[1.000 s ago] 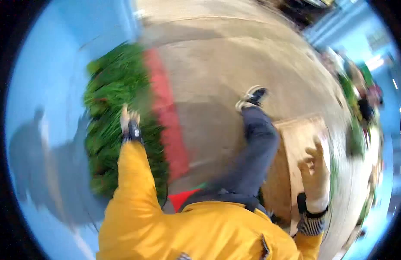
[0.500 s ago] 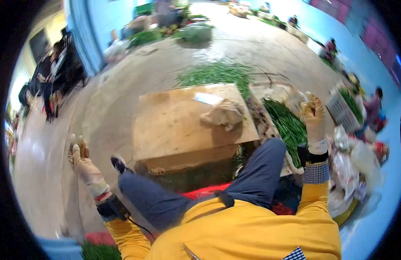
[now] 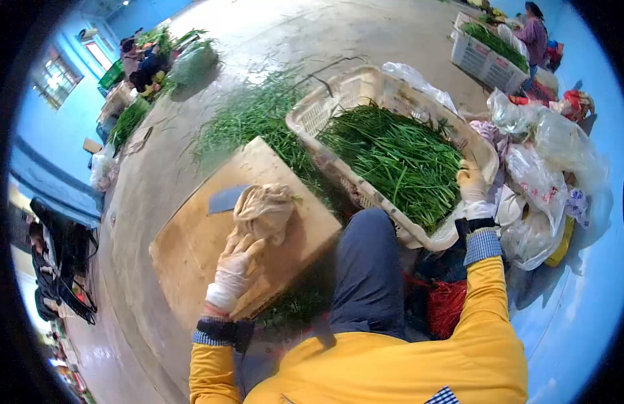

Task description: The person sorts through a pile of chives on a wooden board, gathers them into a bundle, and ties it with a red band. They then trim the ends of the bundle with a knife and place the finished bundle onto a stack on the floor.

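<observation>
My left hand [image 3: 243, 261], in a pale glove, is over the wooden board [image 3: 184, 249], its fingers apart and at the near edge of a crumpled beige cloth [image 3: 265, 207]. A grey flat blade-like piece [image 3: 227, 199] sticks out from the cloth's left side. My right hand [image 3: 472, 180], also gloved, is at the right side of a cream plastic basket [image 3: 363, 186] full of long green leafy stems [image 3: 399, 158]. Its fingers are bent at the basket's edge; whether they grip the rim or some stems is unclear.
Loose green stems [image 3: 258, 118] lie on the floor behind the board. Plastic bags [image 3: 537, 182] are heaped at the right. A white crate [image 3: 483, 59] of greens stands at the back right beside a person [image 3: 533, 34]. Another person sits at the far left.
The view has turned toward the right. My left hand has moved from the floor side to the cloth on the board. My right hand has come down to the basket's edge.
</observation>
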The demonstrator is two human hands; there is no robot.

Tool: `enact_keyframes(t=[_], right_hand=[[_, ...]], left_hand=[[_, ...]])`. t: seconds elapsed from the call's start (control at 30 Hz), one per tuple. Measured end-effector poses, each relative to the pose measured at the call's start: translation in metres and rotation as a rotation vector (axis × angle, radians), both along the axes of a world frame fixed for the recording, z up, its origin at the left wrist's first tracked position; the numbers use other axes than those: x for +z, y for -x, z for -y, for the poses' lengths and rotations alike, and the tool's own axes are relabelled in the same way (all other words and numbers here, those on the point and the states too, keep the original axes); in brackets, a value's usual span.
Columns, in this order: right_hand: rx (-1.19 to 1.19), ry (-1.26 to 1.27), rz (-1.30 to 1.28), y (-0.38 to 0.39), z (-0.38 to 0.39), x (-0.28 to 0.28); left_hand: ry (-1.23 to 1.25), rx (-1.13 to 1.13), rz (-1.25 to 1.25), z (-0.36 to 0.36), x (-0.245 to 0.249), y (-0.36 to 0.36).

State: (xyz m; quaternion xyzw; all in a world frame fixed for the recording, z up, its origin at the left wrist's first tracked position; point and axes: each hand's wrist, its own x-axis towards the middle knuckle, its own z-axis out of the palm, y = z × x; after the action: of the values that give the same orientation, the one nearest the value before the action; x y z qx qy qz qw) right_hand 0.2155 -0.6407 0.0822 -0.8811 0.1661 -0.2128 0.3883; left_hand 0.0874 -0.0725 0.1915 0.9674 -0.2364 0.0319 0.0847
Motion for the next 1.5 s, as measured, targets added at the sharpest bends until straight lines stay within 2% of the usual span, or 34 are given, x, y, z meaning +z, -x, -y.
enact_keyframes(t=[0.03,0.1,0.17,0.3,0.33,0.37,0.43,0.5,0.57,0.63,0.67,0.7,0.77,0.8,0.87,0.93,1.0,1.03,1.1,1.13,1.17,1.27,1.37,1.43,1.47,1.5], right_hand=[[-0.023,0.319,-0.058,-0.013,-0.003,-0.007],[0.136,0.123,-0.265,-0.042,-0.015,-0.015],[0.234,0.212,-0.231,-0.062,-0.041,-0.017],[0.362,0.386,-0.421,-0.127,-0.105,-0.029],[0.387,0.458,-0.490,-0.151,-0.117,-0.053],[0.432,0.476,-0.474,-0.161,-0.134,-0.051],[0.470,0.552,-0.432,-0.195,-0.155,-0.095],[0.525,0.572,-0.356,-0.217,-0.180,-0.111],[0.663,0.457,-0.477,-0.240,-0.195,-0.118],[0.669,0.300,-0.507,-0.259,-0.203,-0.131],[0.581,0.330,-0.636,-0.268,-0.210,-0.141],[0.615,0.297,-0.874,-0.274,-0.211,-0.134],[0.637,0.559,-0.785,-0.263,-0.229,-0.131],[0.733,0.556,-0.732,-0.264,-0.229,-0.145],[0.775,0.537,-0.701,-0.252,-0.228,-0.154],[0.776,0.538,-0.733,-0.238,-0.225,-0.142],[0.801,0.623,-0.720,-0.220,-0.233,-0.136],[0.798,0.691,-0.741,-0.213,-0.240,-0.142],[0.712,0.844,-0.644,-0.196,-0.253,-0.158],[0.631,0.879,-0.601,-0.199,-0.259,-0.201],[0.632,0.878,-0.600,-0.202,-0.256,-0.197],[0.615,0.721,-0.737,-0.215,-0.251,-0.179],[0.525,0.209,-0.882,-0.236,-0.219,-0.138],[0.568,-0.052,-0.777,-0.248,-0.184,-0.152],[0.634,-0.228,-0.588,-0.253,-0.160,-0.170],[0.670,-0.530,-0.614,-0.266,-0.136,-0.200]], left_hand=[[-0.005,-0.012,-0.017,0.008,-0.012,-0.016],[-0.055,-0.006,-0.019,0.018,-0.043,-0.050],[-0.077,0.001,0.046,0.017,-0.064,-0.061],[-0.092,0.086,-0.012,0.004,-0.082,-0.072],[-0.048,0.052,0.003,0.005,-0.075,-0.074],[-0.003,0.019,0.019,0.005,-0.074,-0.076],[-0.030,0.051,0.006,-0.004,-0.085,-0.069],[0.062,0.097,0.060,-0.003,-0.088,-0.062],[0.053,0.159,0.005,-0.009,-0.107,-0.051],[-0.012,0.241,0.066,-0.001,-0.115,-0.052],[0.009,0.255,0.082,-0.001,-0.121,-0.049],[0.003,0.254,0.072,0.001,-0.128,-0.049],[0.032,0.285,0.203,0.002,-0.140,-0.049],[0.022,0.269,0.104,0.001,-0.136,-0.049],[0.058,0.282,0.115,-0.004,-0.145,-0.044],[0.096,0.287,0.132,-0.005,-0.148,-0.045],[0.205,0.370,0.031,0.000,-0.141,-0.046],[0.207,0.362,0.023,-0.001,-0.141,-0.047],[0.028,0.295,0.086,-0.004,-0.140,-0.047],[0.028,0.294,0.087,-0.004,-0.139,-0.047],[0.065,0.294,0.088,-0.002,-0.139,-0.047],[0.111,0.310,0.125,-0.002,-0.142,-0.045],[0.139,0.307,0.135,0.002,-0.138,-0.050],[0.150,0.295,0.107,0.005,-0.135,-0.051],[0.119,0.290,0.130,0.006,-0.135,-0.051],[0.087,0.284,0.152,0.007,-0.135,-0.050]])
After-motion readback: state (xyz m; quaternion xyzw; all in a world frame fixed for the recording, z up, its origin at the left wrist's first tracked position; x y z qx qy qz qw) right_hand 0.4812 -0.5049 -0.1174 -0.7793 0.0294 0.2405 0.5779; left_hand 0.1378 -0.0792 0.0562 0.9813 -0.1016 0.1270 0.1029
